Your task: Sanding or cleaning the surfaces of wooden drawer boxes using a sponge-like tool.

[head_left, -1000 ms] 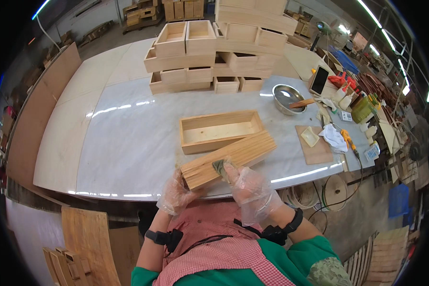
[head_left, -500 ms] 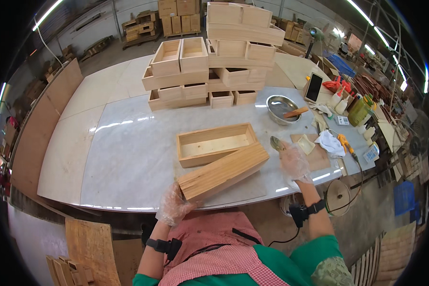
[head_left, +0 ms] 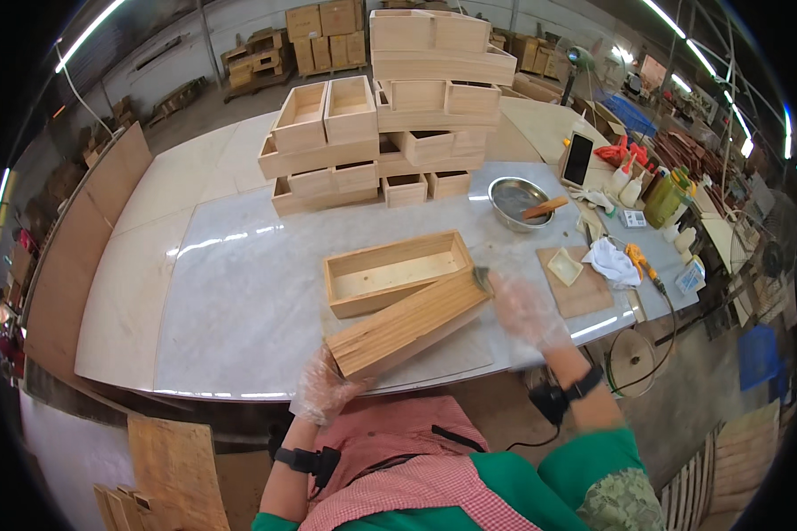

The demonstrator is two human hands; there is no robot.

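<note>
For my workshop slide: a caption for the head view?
Gloved left hand steadies a long wooden box; right hand holds a small pad at its end.

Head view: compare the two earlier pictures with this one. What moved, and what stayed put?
The right hand left the wooden block, swung out right, and is back at its far end with a small dark pad. The left hand stayed gripping the near end. The open wooden box behind it stayed put.
</note>
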